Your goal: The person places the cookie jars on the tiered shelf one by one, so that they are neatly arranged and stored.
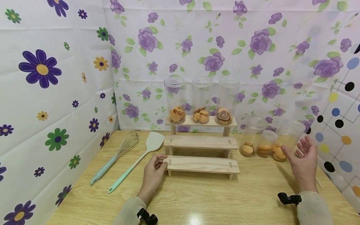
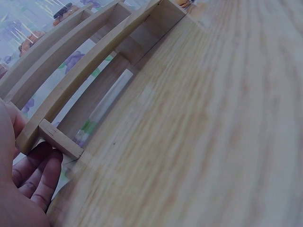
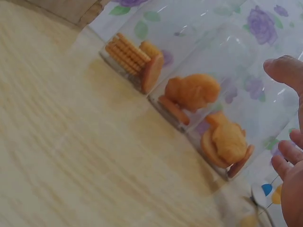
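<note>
Wooden steps (image 1: 201, 164) stand in the middle of the table (image 1: 197, 200), three steps high. The left hand (image 1: 154, 172) rests on the table at the left end of the lowest step, and its fingers (image 2: 35, 172) touch the little leg there. The fingers lie loosely bent and pinch nothing.

Three clear jars with cookies (image 1: 265, 141) stand in a row just to the right of the steps. The right hand (image 1: 305, 157) is up off the table, just in front of the jar at the right end (image 1: 287, 140). Its fingers (image 3: 289, 151) are spread and relaxed. In the right wrist view the hand is close beside that jar but does not hold it.

Three more jars of cookies (image 1: 201, 101) stand on the top step, and one has a heart cookie (image 1: 223, 115) inside. A whisk (image 1: 116, 156) and a green spatula (image 1: 137, 161) lie on the table to the left of the left hand. Flowery cloth (image 1: 225, 47) hangs behind everything.
</note>
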{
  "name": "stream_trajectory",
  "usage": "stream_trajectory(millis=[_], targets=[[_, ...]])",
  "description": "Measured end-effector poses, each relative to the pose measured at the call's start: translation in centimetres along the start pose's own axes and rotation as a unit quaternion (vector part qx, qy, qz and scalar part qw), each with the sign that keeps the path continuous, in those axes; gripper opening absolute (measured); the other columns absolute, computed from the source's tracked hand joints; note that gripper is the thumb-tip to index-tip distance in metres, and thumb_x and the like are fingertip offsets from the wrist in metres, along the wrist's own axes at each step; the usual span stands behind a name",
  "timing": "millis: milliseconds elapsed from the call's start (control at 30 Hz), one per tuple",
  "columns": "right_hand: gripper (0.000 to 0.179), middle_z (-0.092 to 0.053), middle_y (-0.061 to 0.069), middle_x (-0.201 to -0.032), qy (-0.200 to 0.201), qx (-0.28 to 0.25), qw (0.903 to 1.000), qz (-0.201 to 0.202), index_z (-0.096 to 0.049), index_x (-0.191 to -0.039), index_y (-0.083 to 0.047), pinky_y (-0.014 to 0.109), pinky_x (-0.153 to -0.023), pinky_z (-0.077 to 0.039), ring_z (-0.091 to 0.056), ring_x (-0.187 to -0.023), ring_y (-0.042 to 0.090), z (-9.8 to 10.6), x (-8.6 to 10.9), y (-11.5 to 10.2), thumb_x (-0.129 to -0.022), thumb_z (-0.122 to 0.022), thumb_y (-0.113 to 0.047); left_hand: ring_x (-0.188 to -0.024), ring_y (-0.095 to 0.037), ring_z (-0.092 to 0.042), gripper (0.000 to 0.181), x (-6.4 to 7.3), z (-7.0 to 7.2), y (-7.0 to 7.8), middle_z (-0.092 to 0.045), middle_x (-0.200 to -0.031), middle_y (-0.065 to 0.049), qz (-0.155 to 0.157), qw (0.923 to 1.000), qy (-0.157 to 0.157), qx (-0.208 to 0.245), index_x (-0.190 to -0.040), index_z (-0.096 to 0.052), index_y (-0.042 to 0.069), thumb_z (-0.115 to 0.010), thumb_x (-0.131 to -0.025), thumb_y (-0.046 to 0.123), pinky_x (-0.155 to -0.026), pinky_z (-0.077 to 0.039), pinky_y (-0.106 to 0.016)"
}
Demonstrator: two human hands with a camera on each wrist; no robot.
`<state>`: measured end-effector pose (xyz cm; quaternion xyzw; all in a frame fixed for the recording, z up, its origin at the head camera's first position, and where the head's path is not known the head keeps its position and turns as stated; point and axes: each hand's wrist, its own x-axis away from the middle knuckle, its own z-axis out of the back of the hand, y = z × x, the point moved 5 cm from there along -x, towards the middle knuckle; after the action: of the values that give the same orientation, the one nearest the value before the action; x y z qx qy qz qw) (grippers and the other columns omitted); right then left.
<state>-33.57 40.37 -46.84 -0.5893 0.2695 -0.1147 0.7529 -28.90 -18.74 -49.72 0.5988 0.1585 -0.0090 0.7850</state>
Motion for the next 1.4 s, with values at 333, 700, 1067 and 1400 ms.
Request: stream_trajectory(millis=[333,700,1067,1400], targets=[[0.100,-0.031,0.012,-0.181,-0.023,0.042,0.9988,0.000,-0.020,-0.178,-0.029,0.023,-0.128,-0.033,-0.036,-0.163,0.029,-0.6,-0.5,2.5,-0.102,-0.084,-0.028,-0.090,-0.017,-0.069,0.021,0.0,-0.2,0.1,-0.078,-0.108,-0.006,0.002,1.0000,-0.004,0.008,-0.128,-0.075,0.017,-0.069,-0.108,0.011,-0.078,-0.055,-0.024],[0.099,-0.036,0.018,-0.177,-0.044,0.081,0.9957,0.013,-0.018,-0.179,-0.023,0.010,-0.115,-0.040,-0.042,-0.159,0.036,-1.1,-0.9,3.7,-0.104,-0.081,-0.035,-0.091,-0.017,-0.069,0.021,0.0,0.0,0.2,-0.078,-0.109,-0.007,0.004,1.0000,0.000,0.005,-0.128,-0.075,0.017,-0.070,-0.108,0.012,-0.077,-0.054,-0.023],[0.092,-0.047,0.021,-0.170,-0.046,0.116,0.9915,0.035,-0.024,-0.178,-0.018,0.005,-0.109,-0.040,-0.049,-0.152,0.037,-1.5,-1.1,3.6,-0.106,-0.078,-0.036,-0.091,-0.016,-0.070,0.021,0.1,0.0,0.2,-0.078,-0.109,-0.007,0.004,1.0000,0.000,0.006,-0.128,-0.075,0.017,-0.070,-0.109,0.012,-0.078,-0.054,-0.023],[0.088,-0.053,0.016,-0.166,-0.012,0.107,0.9941,0.011,-0.032,-0.176,-0.022,0.014,-0.114,-0.045,-0.055,-0.146,0.026,-1.2,-1.0,3.4,-0.104,-0.081,-0.031,-0.092,-0.018,-0.069,0.022,0.2,0.0,0.2,-0.078,-0.111,-0.008,0.005,0.9999,-0.003,0.012,-0.131,-0.074,0.015,-0.070,-0.109,0.012,-0.078,-0.054,-0.024]])
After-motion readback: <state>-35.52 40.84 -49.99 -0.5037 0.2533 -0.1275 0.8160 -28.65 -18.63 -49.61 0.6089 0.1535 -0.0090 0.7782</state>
